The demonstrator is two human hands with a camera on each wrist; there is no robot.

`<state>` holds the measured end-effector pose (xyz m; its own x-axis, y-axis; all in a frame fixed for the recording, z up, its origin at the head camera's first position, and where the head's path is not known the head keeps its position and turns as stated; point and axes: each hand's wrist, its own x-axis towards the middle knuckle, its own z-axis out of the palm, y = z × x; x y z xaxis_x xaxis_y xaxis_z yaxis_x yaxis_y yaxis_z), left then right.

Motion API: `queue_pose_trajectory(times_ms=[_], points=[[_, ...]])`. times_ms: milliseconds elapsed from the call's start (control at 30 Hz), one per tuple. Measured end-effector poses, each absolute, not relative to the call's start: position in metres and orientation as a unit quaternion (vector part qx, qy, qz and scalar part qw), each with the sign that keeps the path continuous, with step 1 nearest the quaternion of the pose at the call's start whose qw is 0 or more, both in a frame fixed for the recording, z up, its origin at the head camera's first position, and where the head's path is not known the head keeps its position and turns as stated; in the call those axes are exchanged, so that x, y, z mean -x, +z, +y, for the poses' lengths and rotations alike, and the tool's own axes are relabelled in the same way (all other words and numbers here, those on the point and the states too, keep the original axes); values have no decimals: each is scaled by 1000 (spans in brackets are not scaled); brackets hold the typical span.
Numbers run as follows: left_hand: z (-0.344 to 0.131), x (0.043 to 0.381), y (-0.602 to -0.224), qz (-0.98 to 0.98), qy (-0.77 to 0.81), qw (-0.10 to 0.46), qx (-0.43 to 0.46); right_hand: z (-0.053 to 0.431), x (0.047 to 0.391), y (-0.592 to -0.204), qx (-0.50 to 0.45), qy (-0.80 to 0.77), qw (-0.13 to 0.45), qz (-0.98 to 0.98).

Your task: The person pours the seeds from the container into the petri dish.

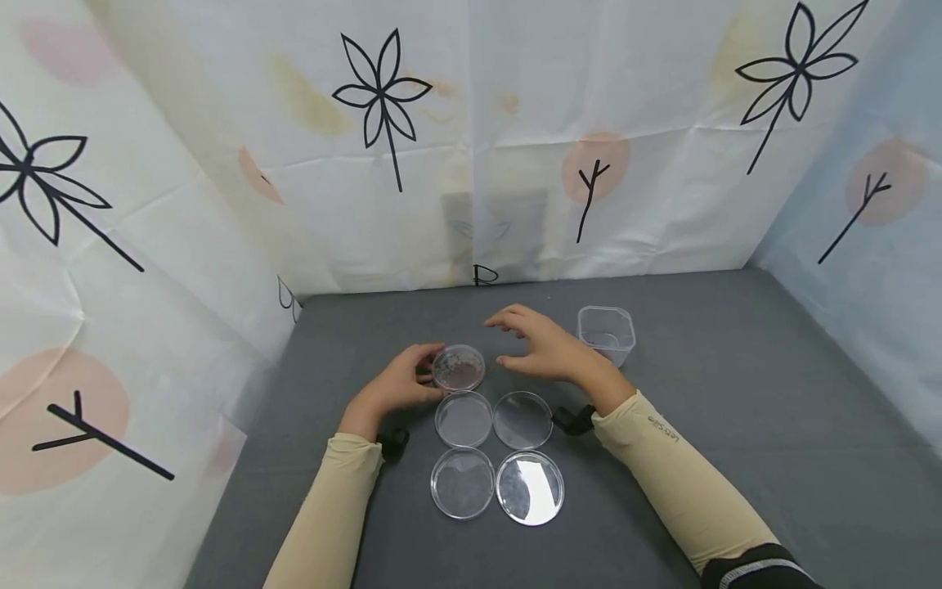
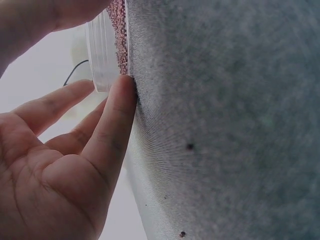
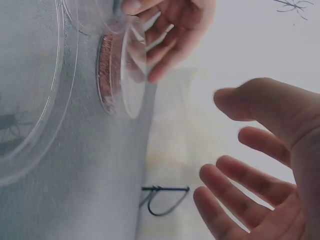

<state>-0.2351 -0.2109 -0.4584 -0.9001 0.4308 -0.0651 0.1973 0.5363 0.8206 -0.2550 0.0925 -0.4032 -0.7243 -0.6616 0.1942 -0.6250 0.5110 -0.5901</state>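
A clear round petri dish (image 1: 459, 368) with small reddish-brown grains in it stands on the grey table, at the far end of a group of dishes. My left hand (image 1: 398, 382) grips its side, thumb at the near edge and fingers at the far edge. In the left wrist view the grains (image 2: 119, 37) lie in a layer along the dish's bottom, and fingertips press its wall. To the right, my right hand (image 1: 550, 347) hovers with spread, relaxed fingers and holds nothing. The right wrist view shows the filled dish (image 3: 111, 75) apart from that hand.
Nearer to me are more clear petri dishes: two in a middle row (image 1: 464, 419) (image 1: 522, 420), then two in front (image 1: 462, 483) (image 1: 530, 488). Behind the right wrist stands a clear square plastic tub (image 1: 607, 331). Patterned white cloth (image 1: 515, 164) hangs along the table's far edge.
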Motion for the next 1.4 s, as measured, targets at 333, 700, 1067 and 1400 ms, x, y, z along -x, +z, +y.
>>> queue_pose_trajectory(times_ms=[333,700,1067,1400], points=[[-217,230,-455,868,441,119,-194,139,239,-401,329,-322,-49,886],[-212,229,-458,880,434,121,-146,211,234,-405,217,-298,-84,926],[-226,215,-453,889,428,118,-113,237,238,-410,192,-298,-49,934],[-226,200,-455,899,405,99,-136,251,239,-420,175,-314,24,933]])
